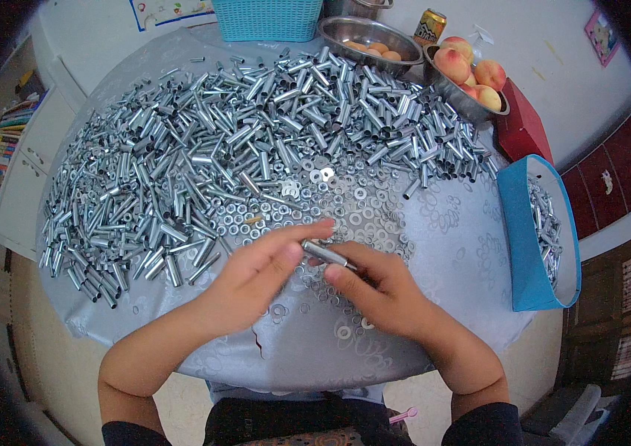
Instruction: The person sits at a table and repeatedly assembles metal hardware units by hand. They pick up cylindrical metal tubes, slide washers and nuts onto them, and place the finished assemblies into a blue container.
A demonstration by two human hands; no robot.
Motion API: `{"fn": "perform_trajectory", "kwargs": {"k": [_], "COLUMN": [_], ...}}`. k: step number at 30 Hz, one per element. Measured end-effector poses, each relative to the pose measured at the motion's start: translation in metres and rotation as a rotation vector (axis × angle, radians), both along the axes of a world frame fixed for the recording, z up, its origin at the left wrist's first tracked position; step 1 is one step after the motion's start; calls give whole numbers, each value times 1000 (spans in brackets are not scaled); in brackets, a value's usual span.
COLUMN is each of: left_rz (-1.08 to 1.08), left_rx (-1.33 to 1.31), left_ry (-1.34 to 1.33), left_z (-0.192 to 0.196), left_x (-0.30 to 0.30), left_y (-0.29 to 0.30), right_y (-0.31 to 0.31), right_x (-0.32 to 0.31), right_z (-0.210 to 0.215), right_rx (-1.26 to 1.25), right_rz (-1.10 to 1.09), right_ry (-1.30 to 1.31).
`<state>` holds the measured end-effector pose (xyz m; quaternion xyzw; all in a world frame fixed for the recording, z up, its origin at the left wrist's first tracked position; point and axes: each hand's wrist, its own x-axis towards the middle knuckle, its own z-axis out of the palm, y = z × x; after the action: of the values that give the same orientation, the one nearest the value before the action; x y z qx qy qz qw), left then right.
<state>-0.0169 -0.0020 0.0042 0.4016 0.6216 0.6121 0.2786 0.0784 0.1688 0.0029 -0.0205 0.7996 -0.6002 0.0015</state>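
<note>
Your hands meet over the near middle of the table. Your left hand pinches one end of a short metal tube between thumb and fingertips, and your right hand grips the other end from below, fingers curled round it. The tube lies tilted between the two hands, just above a scatter of flat washers; whether a washer already sits on it is hard to tell. Beyond the washers, a broad heap of tubes covers the far and left side of the table. To your right a blue box holds more metal pieces. At the far edge stand a teal basket, a steel bowl of small orange fruit, a drink can and a bowl of peaches.
</note>
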Motion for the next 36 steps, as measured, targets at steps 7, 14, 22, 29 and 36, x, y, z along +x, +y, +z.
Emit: {"fn": "perform_trajectory", "kwargs": {"k": [7, 14, 22, 29, 36], "left_rz": [153, 340, 270, 284, 359], "left_rx": [-173, -76, 60, 58, 22], "left_ry": [342, 380, 811, 833, 732], "left_z": [2, 0, 0, -4, -6], "left_x": [6, 7, 6, 5, 1], "left_y": [-4, -5, 0, 1, -1], "right_y": [-1, 7, 10, 9, 12], "right_x": [1, -5, -12, -11, -10], "right_z": [6, -4, 3, 6, 6], "right_rx": [105, -612, -836, -820, -529], "right_rz": [-14, -59, -38, -54, -145], "right_ry": [29, -80, -187, -253, -266]}}
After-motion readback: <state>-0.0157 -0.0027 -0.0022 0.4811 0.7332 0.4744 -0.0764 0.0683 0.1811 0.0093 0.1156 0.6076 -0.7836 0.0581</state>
